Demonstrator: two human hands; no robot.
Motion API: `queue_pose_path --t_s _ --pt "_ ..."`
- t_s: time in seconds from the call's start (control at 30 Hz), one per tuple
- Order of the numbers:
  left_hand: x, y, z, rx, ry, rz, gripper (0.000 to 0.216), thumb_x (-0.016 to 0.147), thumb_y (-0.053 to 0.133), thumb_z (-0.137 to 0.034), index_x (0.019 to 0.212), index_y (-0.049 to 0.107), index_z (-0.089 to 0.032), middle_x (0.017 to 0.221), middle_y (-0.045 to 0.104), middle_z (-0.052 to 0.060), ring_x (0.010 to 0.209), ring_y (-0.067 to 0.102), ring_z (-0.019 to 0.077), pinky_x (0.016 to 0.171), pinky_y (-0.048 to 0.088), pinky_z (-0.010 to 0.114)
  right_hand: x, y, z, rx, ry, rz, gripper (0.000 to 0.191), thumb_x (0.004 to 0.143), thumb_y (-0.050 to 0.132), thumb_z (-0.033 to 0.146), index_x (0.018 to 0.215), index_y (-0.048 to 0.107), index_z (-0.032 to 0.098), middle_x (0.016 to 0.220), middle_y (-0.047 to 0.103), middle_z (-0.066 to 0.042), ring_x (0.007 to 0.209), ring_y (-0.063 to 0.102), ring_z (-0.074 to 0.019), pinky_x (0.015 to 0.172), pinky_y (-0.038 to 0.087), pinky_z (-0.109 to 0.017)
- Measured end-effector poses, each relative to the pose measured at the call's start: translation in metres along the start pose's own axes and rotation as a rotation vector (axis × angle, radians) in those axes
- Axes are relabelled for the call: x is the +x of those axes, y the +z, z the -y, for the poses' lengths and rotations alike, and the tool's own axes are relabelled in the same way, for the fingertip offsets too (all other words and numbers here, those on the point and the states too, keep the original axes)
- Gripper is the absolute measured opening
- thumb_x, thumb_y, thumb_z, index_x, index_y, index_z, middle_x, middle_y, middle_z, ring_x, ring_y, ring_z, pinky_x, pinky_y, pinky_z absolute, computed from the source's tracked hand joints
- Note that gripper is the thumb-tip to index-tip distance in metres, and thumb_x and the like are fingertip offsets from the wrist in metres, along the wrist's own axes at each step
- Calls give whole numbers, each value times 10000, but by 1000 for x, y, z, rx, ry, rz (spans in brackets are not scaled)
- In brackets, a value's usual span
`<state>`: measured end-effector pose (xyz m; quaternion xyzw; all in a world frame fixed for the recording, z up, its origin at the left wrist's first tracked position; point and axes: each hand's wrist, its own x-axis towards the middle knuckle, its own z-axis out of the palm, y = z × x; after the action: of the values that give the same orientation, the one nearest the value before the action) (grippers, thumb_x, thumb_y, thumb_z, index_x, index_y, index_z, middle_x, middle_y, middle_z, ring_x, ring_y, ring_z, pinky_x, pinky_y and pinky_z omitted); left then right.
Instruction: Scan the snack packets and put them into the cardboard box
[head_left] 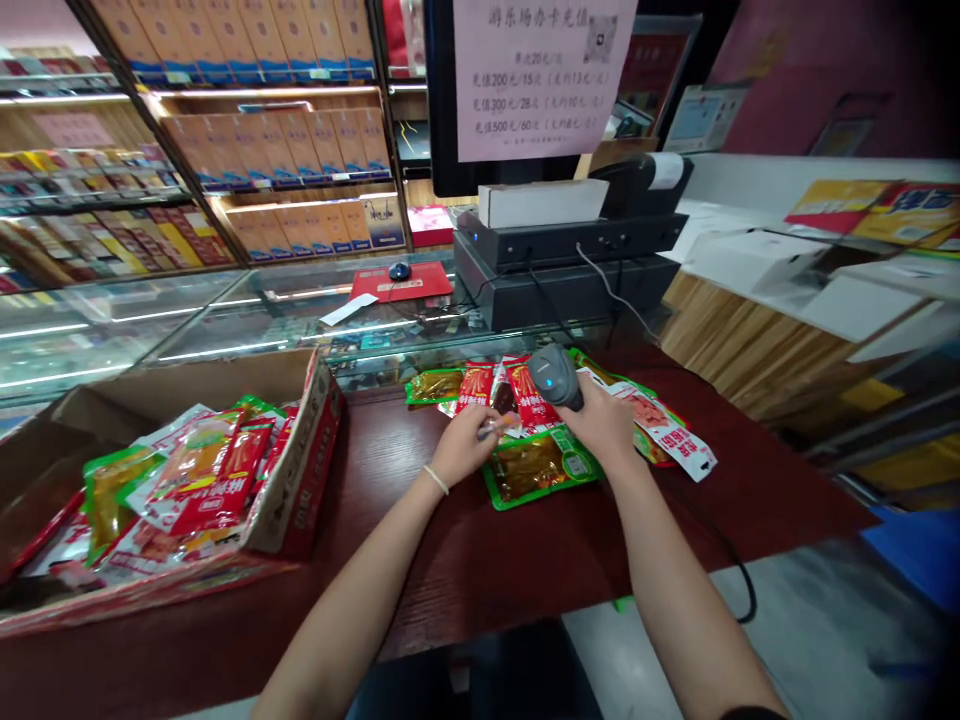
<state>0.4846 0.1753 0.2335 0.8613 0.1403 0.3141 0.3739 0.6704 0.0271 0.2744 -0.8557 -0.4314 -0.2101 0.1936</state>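
My right hand [606, 428] is wrapped round a dark grey barcode scanner [553, 372] with a small blue light on its head. The scanner hangs over a spread of snack packets on the counter. My left hand [466, 442] is closed beside them, its fingertips pinched on something small that I cannot make out. Below the two hands lies a green-edged packet [529, 470] with brown food showing through. Red packets [476, 385] lie behind my left hand. To the right of my right hand is a white and red packet [667, 428].
On the left, an open cardboard box [296, 480] holds several snack packets. A monitor [442, 110] with a pink notice stands behind, above a black cash drawer [517, 295]. A black mouse [400, 271] sits on a red mat on the glass case. The scanner cable [739, 575] hangs off the counter's right.
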Motion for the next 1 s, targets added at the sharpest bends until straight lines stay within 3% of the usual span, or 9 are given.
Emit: queue_pose_path --t_s 0.13,0.27,0.43,0.67,0.87,1.0 --pt "0 -22 20 -406 -258 -342 240 818 625 -353 980 644 -178 910 672 34 793 588 164 740 446 263 -6 3 15 68 -54 -37 412 798 567 416 1133 607 180 811 723 -95 689 658 -266 577 340 -301" --pt "-8 -34 43 -694 -408 -441 376 749 692 -381 1044 659 -151 916 702 46 748 612 156 718 464 259 -15 5 40 164 -200 57 507 758 604 346 1233 546 180 850 739 -77 676 680 -257 575 392 -298" --pt "-13 -34 49 -822 -464 -500 344 727 690 -323 1020 661 -145 903 706 36 742 616 137 698 463 233 -26 8 64 199 -406 229 602 745 651 361 1294 477 184 873 751 -52 672 699 -241 560 406 -288" --pt "-11 -37 46 -956 -486 -532 357 695 714 -312 1009 660 -150 931 701 43 758 623 140 709 483 251 -26 11 64 161 -422 268 650 762 670 406 1333 446 191 828 747 -36 675 703 -248 566 383 -291" --pt "-10 -35 50 -963 -469 -526 348 727 693 -314 1028 660 -141 977 701 68 787 637 148 725 492 264 -26 8 65 146 -462 293 364 761 661 371 1076 581 207 828 740 -38 715 703 -244 561 344 -283" --pt "-10 -35 51 -948 -465 -508 349 727 697 -309 1030 651 -141 962 697 59 767 625 131 710 493 248 -25 6 65 151 -428 305 451 755 665 373 1159 561 202 829 741 -34 734 699 -241 590 361 -287"
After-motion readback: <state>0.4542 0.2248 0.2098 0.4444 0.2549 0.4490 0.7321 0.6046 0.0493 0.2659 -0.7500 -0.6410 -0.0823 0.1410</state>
